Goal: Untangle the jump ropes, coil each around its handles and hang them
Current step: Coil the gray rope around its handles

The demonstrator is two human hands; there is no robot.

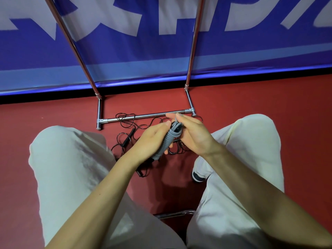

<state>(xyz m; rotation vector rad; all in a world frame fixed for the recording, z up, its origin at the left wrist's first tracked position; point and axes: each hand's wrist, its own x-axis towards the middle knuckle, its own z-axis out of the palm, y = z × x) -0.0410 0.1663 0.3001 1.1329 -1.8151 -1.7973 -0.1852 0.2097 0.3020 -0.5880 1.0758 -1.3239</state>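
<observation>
Red sports flooring runs up to a blue banner with large pale lettering, and a chrome garment rack stands against it, its two uprights rising out of view and its low crossbar lying near the floor. Seen from above, a person sits with knees apart in pale trousers, one dark-and-white shoe showing beside the right leg. Between the knees, both hands meet over a grey jump rope already wound in tight turns around its handles into a compact bundle. The left hand grasps the bundle from the left, fingers curled round its lower part. The right hand lies against the bundle's upper right side with fingers fairly straight, its fingertips near the top end where a loop of grey cord sticks out. Below the hands, a tangle of thin black jump ropes lies on the floor, spreading under and across the crossbar, with black handles lying among the loops.
</observation>
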